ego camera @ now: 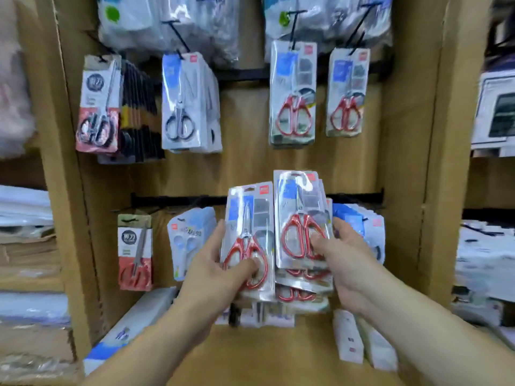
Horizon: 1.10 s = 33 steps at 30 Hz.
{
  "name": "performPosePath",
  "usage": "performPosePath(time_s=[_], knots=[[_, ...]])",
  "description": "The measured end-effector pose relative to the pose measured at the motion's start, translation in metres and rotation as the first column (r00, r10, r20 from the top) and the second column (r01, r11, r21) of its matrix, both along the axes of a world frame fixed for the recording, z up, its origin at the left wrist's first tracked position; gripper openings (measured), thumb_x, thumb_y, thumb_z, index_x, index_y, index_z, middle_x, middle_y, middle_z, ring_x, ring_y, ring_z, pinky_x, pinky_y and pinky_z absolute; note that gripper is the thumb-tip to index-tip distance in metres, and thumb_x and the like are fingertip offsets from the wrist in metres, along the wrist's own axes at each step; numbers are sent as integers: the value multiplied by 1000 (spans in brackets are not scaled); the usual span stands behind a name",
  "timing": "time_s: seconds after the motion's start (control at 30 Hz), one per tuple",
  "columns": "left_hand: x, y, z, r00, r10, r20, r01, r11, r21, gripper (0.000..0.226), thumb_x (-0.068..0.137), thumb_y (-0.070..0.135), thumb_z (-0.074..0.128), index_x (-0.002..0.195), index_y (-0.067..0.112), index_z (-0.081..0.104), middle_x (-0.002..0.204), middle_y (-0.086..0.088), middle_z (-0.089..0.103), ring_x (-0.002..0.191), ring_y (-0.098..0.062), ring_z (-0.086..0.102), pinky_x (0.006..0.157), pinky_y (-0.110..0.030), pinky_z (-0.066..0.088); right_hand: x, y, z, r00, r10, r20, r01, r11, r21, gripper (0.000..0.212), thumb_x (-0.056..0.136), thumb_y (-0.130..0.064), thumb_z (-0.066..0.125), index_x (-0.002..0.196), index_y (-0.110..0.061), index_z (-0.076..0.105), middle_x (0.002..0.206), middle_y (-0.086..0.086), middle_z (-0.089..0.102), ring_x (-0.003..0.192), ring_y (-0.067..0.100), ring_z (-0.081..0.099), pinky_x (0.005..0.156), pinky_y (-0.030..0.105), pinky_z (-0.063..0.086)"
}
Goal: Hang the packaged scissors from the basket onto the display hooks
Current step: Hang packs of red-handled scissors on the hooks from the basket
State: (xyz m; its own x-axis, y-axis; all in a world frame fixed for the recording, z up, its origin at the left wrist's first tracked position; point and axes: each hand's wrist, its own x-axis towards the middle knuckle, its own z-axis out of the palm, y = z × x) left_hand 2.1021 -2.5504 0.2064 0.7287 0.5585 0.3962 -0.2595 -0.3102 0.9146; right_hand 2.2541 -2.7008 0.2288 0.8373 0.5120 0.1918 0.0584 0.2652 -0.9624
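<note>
The wooden display board (245,168) fills my view, and its black hooks (292,26) sort scissors by kind. Matching red-handled packs (292,93) hang at upper right, likely where mine belong. At lower centre my right grip (342,252) clasps a fanned stack of packs (301,201) as stock. My left grip (214,263) pinches a single pack (245,218) beside it, hang-hole upward for hooking (the basket is out of frame). Each card's small red logo square (263,189) is unreadable.
</note>
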Motion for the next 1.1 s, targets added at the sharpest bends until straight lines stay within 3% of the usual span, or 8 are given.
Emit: performPosePath(time_s=[0.17, 0.27, 0.37, 0.5, 0.67, 0.8, 0.97, 1.1], knots=[[40, -28, 52, 998, -48, -39, 53, 989, 137, 79, 97, 5, 69, 85, 82, 58, 99, 19, 79, 90, -14, 79, 71, -33, 65, 23, -36, 41, 988, -138, 67, 133, 988, 75, 36, 103, -12, 64, 130, -35, 63, 104, 2, 81, 88, 25, 80, 74, 44, 65], [63, -35, 72, 997, -71, -23, 74, 972, 221, 58, 97, 7, 71, 118, 61, 62, 107, 12, 80, 97, -18, 78, 92, -49, 63, 32, -50, 70, 976, -191, 105, 175, 974, 142, 30, 105, -16, 64, 118, -42, 59, 101, -5, 79, 85, 18, 80, 68, 40, 66], [87, -40, 99, 995, -93, 24, 82, 954, 290, 57, 98, 9, 70, 138, 46, 54, 110, 18, 78, 100, -5, 76, 95, -30, 60, 43, -58, 103, 948, -254, 190, 221, 959, 180, 37, 106, -12, 60, 110, -49, 56, 105, -9, 76, 93, 15, 77, 81, 43, 65], [134, -40, 154, 990, -105, 90, 65, 931, 360, 67, 98, 12, 70, 139, 53, 37, 112, 29, 74, 106, 8, 70, 87, -7, 52, 69, -65, 155, 874, -341, 346, 299, 939, 171, 46, 105, -14, 61, 143, -38, 49, 121, -8, 72, 109, 16, 71, 91, 45, 62], [185, -42, 221, 989, 3, 146, -78, 855, 512, 100, 86, 46, 72, 165, 43, 11, 159, 13, 47, 143, -14, 50, 121, -43, 40, 107, -83, 203, 837, -405, 368, 354, 913, 201, 37, 104, -8, 61, 134, -28, 54, 111, -3, 73, 95, 16, 72, 75, 35, 60], [213, -48, 253, 983, -3, 184, -105, 814, 571, 89, 98, 30, 70, 166, 39, 13, 148, 17, 50, 127, -11, 59, 101, -17, 50, 126, -99, 225, 794, -457, 401, 397, 889, 226, 39, 103, -4, 59, 133, -29, 55, 108, -4, 73, 97, 18, 73, 86, 44, 62], [243, -54, 273, 990, -15, 139, -70, 807, 586, 81, 103, 26, 64, 168, 31, 15, 146, 15, 43, 74, 25, 57, 68, 5, 41, 140, -110, 232, 756, -474, 451, 413, 880, 233, 48, 101, -2, 60, 121, -45, 54, 116, -6, 73, 108, 23, 73, 97, 54, 60], [267, -59, 272, 990, -27, 137, -51, 845, 533, 85, 100, 35, 65, 166, 41, 12, 155, -3, 47, 89, -14, 76, 73, -30, 66, 151, -117, 226, 769, -455, 449, 397, 890, 222, 50, 103, 0, 58, 115, -48, 49, 112, -8, 71, 105, 19, 72, 92, 48, 61]])
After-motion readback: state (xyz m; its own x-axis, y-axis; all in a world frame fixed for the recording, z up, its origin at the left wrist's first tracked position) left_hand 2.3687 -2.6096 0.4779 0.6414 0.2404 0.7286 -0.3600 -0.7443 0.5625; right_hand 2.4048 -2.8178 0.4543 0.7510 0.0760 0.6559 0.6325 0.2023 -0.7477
